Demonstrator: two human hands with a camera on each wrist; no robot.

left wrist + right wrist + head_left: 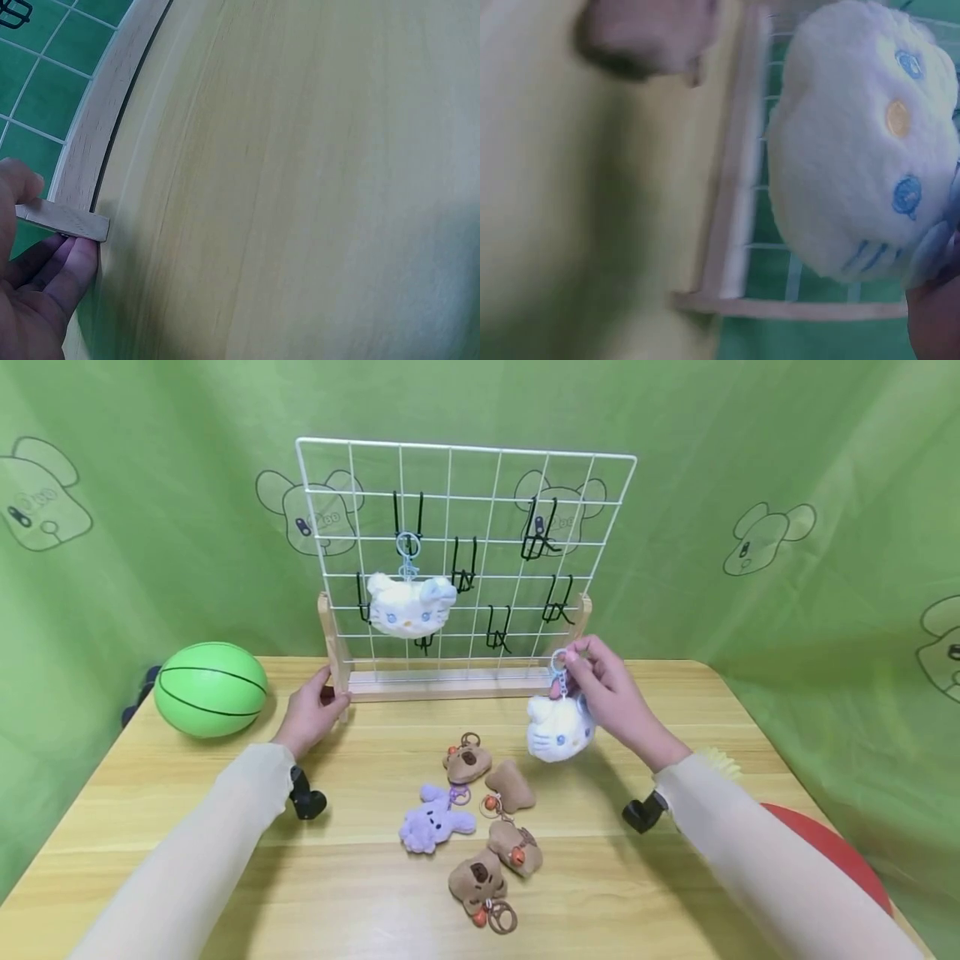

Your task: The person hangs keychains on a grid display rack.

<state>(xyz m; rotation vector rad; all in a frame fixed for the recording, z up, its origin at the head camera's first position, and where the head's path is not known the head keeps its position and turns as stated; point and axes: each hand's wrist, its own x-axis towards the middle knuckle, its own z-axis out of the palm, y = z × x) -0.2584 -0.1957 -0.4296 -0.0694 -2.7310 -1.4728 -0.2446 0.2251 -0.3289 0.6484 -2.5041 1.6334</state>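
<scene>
My right hand point(611, 697) pinches the blue ring of a white cat plush keychain point(557, 731), whose head hangs below the fingers in front of the rack's right end. In the right wrist view this plush fills the upper right, with blue eyes and a yellow nose. My left hand point(309, 714) grips the left wooden foot of the wire grid rack point(450, 687). Thumb and fingers lie on either side of that wooden end piece point(67, 221) in the left wrist view. A matching white cat plush keychain point(408, 610) hangs from a black hook on the grid.
Several brown animal plush keychains point(477, 878) and a purple plush keychain point(433, 822) lie on the wooden table point(187, 827). More black hooks point(498, 628) are on the grid. A green ball point(212, 690) stands at the left, and a red round object point(825, 847) at the right edge.
</scene>
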